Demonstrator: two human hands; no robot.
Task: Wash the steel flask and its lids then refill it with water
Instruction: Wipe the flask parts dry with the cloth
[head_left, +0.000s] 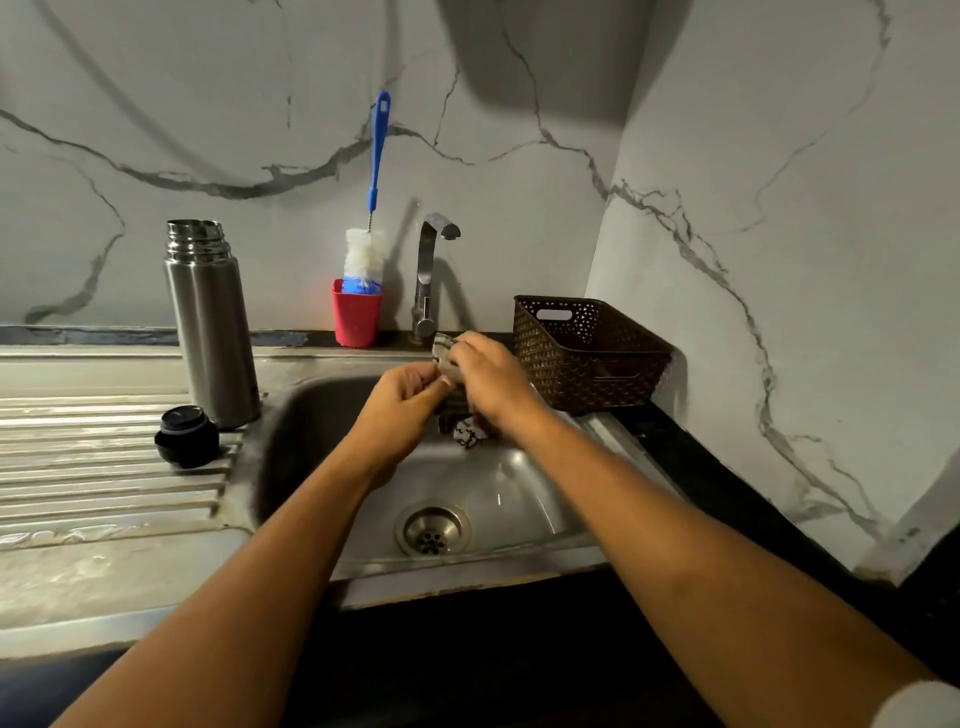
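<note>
Below marble walls (519, 208), flask (210, 322) stands on drainboard (93, 478).

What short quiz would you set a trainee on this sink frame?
1. True or false: the steel flask stands lidless on the drainboard.
2. The bottle brush stands in: A) the red cup B) the drainboard C) the flask.
3. Fill in: the left hand and right hand hold a grey item over the ____.
Key: 1 true; 2 A; 3 sink.
</note>
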